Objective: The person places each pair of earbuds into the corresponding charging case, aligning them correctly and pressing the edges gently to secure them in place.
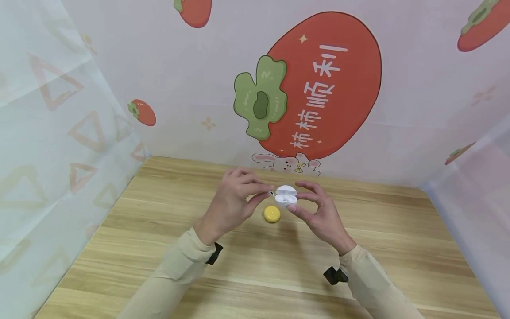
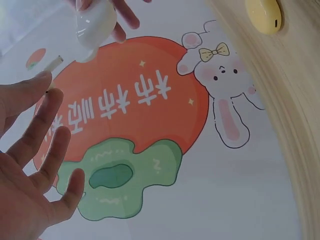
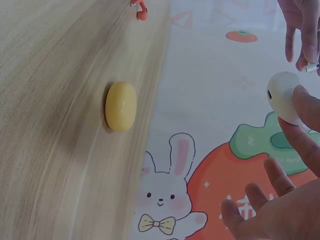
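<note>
Between thumb and fingertips my left hand (image 1: 238,197) pinches a small white earbud (image 1: 272,193); its stem (image 2: 54,63) sticks out past the fingertips in the left wrist view. My right hand (image 1: 324,217) holds a white earbud charging case (image 1: 286,199) with its lid raised, thumb at the front and fingers at the side and back. The earbud is just left of the case, close to its rim. Below them on the table lies a glossy yellow rounded case (image 1: 272,214), touched by neither hand. In the right wrist view the white case (image 3: 281,95) is partly covered by the thumb.
The wood-grain table (image 1: 255,266) meets a printed backdrop (image 1: 191,79) behind the hands, with side sheets at left and right. A small red-orange object (image 3: 142,12), too small to identify, lies on the table at the top of the right wrist view.
</note>
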A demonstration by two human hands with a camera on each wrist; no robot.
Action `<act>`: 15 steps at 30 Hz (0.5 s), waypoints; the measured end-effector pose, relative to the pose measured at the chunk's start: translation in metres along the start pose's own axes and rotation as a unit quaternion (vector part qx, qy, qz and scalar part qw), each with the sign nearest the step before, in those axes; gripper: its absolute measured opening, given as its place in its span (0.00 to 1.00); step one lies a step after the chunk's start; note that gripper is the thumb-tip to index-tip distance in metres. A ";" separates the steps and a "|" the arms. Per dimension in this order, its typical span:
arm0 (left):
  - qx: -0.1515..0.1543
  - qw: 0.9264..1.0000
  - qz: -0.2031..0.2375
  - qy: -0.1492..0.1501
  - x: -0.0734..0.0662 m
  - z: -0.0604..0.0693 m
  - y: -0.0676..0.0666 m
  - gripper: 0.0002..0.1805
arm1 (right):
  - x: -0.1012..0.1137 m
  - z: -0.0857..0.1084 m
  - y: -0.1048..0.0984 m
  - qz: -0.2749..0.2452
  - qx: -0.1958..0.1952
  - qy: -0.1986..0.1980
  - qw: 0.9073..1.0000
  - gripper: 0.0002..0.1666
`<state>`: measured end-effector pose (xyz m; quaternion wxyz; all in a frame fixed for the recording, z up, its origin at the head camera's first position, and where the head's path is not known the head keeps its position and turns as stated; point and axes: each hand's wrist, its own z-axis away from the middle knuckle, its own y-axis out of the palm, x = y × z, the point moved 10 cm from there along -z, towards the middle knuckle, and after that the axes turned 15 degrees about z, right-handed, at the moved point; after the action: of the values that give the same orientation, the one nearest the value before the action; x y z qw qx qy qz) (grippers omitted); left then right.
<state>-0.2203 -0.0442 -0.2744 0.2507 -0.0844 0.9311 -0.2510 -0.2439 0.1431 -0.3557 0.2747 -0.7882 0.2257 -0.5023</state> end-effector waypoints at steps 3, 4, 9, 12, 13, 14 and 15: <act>0.003 0.999 -0.032 0.008 -0.006 -0.002 0.007 0.10 | 0.001 0.000 -0.001 0.003 -0.002 -0.009 1.000 0.14; 0.004 0.999 -0.041 0.010 -0.008 -0.003 0.009 0.09 | 0.001 0.001 -0.001 0.003 -0.001 -0.011 1.000 0.14; 0.010 0.998 -0.063 0.013 -0.014 -0.006 0.020 0.10 | 0.000 0.002 -0.001 -0.001 0.005 -0.016 1.000 0.14; 0.019 0.998 -0.064 0.014 -0.014 -0.007 0.025 0.11 | 0.003 0.002 0.000 -0.002 0.003 -0.016 1.000 0.14; 0.023 0.998 -0.065 0.014 -0.014 -0.007 0.027 0.11 | 0.003 0.002 0.000 -0.002 0.002 -0.017 1.000 0.14; 0.027 0.998 -0.064 0.013 -0.014 -0.007 0.028 0.11 | 0.004 0.002 0.000 -0.002 0.001 -0.017 1.000 0.14; 0.030 0.997 -0.064 0.013 -0.014 -0.007 0.029 0.11 | 0.005 0.003 0.000 -0.001 0.000 -0.017 1.000 0.14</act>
<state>-0.2125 -0.0126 -0.2776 0.2249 -0.1331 0.9189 -0.2954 -0.2397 0.1403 -0.3536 0.2776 -0.7971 0.2200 -0.4890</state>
